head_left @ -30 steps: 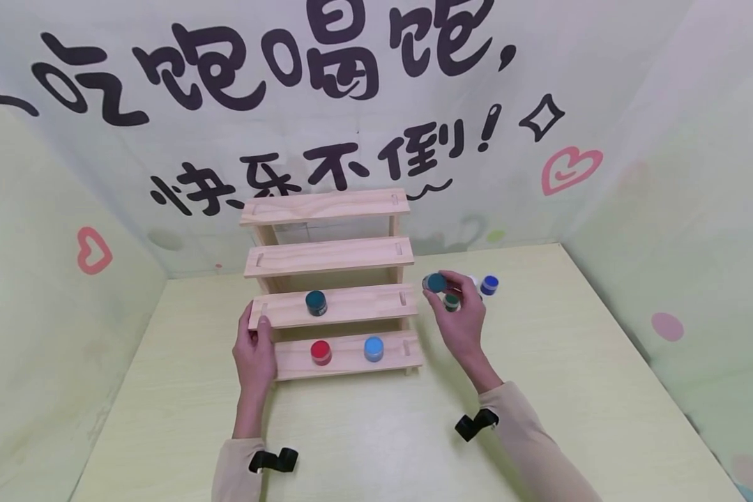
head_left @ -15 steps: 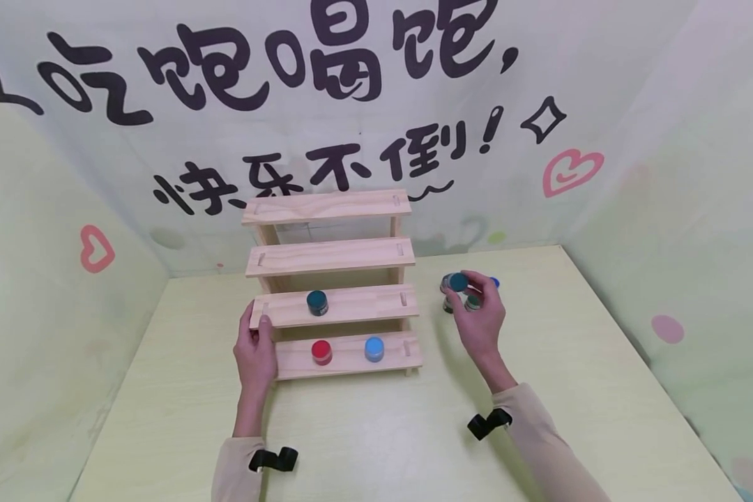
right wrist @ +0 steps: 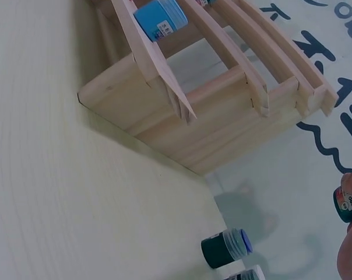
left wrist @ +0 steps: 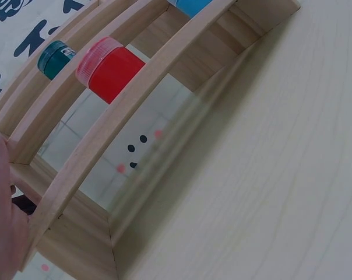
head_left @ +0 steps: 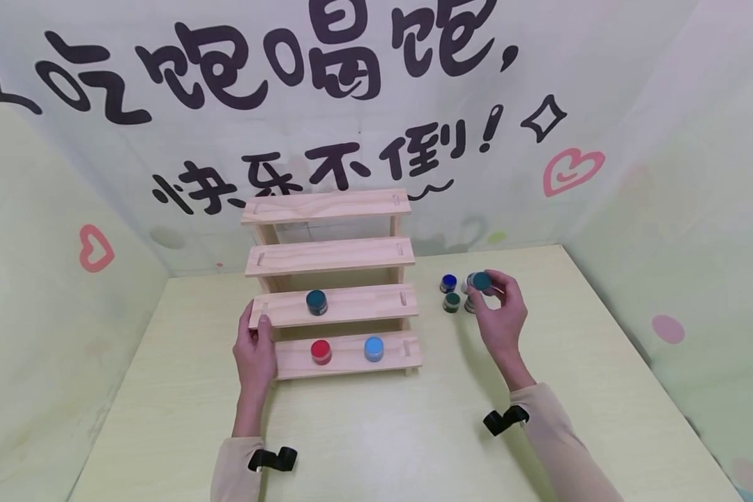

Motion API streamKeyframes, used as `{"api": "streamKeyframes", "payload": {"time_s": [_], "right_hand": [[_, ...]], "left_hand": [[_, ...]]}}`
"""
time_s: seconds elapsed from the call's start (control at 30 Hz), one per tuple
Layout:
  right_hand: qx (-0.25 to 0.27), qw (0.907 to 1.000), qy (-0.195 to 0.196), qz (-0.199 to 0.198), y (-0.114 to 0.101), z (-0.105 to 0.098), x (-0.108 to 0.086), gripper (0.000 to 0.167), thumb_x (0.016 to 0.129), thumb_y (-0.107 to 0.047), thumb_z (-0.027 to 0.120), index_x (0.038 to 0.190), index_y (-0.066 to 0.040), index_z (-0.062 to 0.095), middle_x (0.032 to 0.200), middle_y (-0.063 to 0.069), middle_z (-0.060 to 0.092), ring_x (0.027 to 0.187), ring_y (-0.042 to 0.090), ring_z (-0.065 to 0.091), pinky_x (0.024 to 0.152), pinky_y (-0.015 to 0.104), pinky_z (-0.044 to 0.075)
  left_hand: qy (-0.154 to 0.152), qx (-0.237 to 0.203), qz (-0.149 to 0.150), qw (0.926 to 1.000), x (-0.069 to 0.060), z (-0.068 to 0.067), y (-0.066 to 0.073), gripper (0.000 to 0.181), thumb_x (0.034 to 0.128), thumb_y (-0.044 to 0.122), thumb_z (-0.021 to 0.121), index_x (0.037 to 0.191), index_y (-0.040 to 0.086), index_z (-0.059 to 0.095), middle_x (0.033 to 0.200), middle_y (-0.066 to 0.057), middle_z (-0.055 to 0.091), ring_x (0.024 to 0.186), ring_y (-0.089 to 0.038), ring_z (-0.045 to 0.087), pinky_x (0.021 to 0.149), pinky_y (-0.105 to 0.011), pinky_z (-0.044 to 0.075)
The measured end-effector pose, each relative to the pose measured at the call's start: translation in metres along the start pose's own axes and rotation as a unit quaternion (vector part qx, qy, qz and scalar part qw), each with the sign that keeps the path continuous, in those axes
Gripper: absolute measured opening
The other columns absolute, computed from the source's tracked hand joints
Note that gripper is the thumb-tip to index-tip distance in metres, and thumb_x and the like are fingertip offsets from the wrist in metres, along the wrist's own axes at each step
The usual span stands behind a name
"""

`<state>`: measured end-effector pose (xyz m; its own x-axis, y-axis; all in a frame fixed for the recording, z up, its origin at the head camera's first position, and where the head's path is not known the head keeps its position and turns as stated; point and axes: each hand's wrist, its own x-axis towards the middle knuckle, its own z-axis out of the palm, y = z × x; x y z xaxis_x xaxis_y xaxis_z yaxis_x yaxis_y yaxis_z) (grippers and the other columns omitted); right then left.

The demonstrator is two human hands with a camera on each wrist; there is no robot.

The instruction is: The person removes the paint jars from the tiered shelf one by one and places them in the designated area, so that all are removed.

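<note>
pinching a teal-lidded jar (head_left: pixel 480 281), the right hand (head_left: pixel 503 317) hovers over small jars (head_left: pixel 452 302) on the table (head_left: pixel 376 432), just right of the wooden rack (head_left: pixel 329 256), and the left hand (head_left: pixel 255 357) grips that rack's left end! some jars beneath are partly hidden, their number unclear.

Teal-lidded held jar (head_left: pixel 480 281), red jar (head_left: pixel 321 352), wood-grained rack (head_left: pixel 329 258)

the head view looks forward and down from above — far enough back to hold the left hand (head_left: pixel 256 354), right hand (head_left: pixel 503 317), whole shelf (head_left: pixel 329 256) and back wall (head_left: pixel 508 199). the left wrist view, low and tilted, looks in close from the shelf's left end; the right one, tilted too, faces its right end — both share the light blue jar (right wrist: pixel 161 18).
</note>
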<state>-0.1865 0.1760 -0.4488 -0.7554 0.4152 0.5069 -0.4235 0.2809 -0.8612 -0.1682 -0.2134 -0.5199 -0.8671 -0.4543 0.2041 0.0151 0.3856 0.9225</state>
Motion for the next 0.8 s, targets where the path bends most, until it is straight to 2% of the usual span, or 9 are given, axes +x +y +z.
{"api": "streamKeyframes", "payload": {"time_s": [0.17, 0.27, 0.4, 0.57, 0.67, 0.8], "right_hand": [[-0.017, 0.9998, 0.007, 0.012, 0.004, -0.007, 0.01, 0.039, 0.083, 0.014, 0.073, 0.119, 0.019, 0.06, 0.115, 0.033, 0.063, 0.103, 0.021, 0.061, 0.09, 0.02, 0.051], [-0.031, 0.9992, 0.012, 0.021, 0.005, -0.011, 0.014, 0.039, 0.083, 0.013, 0.073, 0.12, 0.018, 0.06, 0.116, 0.032, 0.064, 0.105, 0.025, 0.061, 0.09, 0.022, 0.052], [-0.048, 0.998, 0.02, 0.037, 0.007, -0.016, 0.017, 0.039, 0.084, 0.011, 0.073, 0.12, 0.017, 0.061, 0.115, 0.031, 0.065, 0.103, 0.024, 0.061, 0.089, 0.023, 0.051], [-0.065, 0.9959, 0.02, 0.061, 0.015, -0.02, 0.019, 0.039, 0.084, 0.01, 0.073, 0.12, 0.017, 0.061, 0.115, 0.032, 0.064, 0.103, 0.025, 0.06, 0.085, 0.016, 0.048], [-0.076, 0.9939, 0.017, 0.078, 0.029, -0.023, 0.02, 0.04, 0.086, 0.008, 0.073, 0.123, 0.015, 0.06, 0.117, 0.031, 0.063, 0.105, 0.029, 0.059, 0.085, 0.015, 0.046], [-0.092, 0.9912, 0.011, 0.095, 0.056, -0.029, 0.021, 0.041, 0.088, 0.001, 0.075, 0.125, 0.01, 0.062, 0.12, 0.026, 0.065, 0.107, 0.028, 0.058, 0.087, 0.023, 0.047]], "left_hand": [[0.005, 0.0, 0.005, 1.0, 0.0, 0.0, 0.0, 0.05, 0.1076, 0.041, 0.043, 0.155, 0.024, 0.043, 0.092, -0.011, 0.058, 0.073, -0.011, 0.046, 0.064, -0.018, 0.038], [0.008, 0.001, 0.008, 0.9999, 0.0, 0.001, 0.001, 0.05, 0.1075, 0.041, 0.044, 0.154, 0.024, 0.045, 0.086, -0.007, 0.055, 0.071, -0.012, 0.046, 0.062, -0.019, 0.038], [0.01, 0.003, 0.011, 0.9999, 0.0, 0.0, 0.002, 0.049, 0.1074, 0.041, 0.045, 0.153, 0.023, 0.045, 0.08, -0.003, 0.05, 0.069, -0.013, 0.045, 0.061, -0.021, 0.037], [0.01, 0.005, 0.013, 0.9999, 0.0, 0.0, 0.002, 0.049, 0.1074, 0.041, 0.045, 0.153, 0.023, 0.046, 0.077, -0.002, 0.049, 0.068, -0.013, 0.044, 0.06, -0.021, 0.037], [0.01, 0.004, 0.012, 0.9999, 0.0, -0.001, 0.002, 0.049, 0.1074, 0.04, 0.045, 0.153, 0.023, 0.046, 0.077, -0.002, 0.049, 0.068, -0.013, 0.044, 0.06, -0.021, 0.037], [0.008, 0.003, 0.008, 0.9999, -0.001, -0.001, 0.003, 0.049, 0.1073, 0.04, 0.045, 0.153, 0.023, 0.045, 0.077, -0.002, 0.049, 0.068, -0.013, 0.044, 0.06, -0.022, 0.037]]}}
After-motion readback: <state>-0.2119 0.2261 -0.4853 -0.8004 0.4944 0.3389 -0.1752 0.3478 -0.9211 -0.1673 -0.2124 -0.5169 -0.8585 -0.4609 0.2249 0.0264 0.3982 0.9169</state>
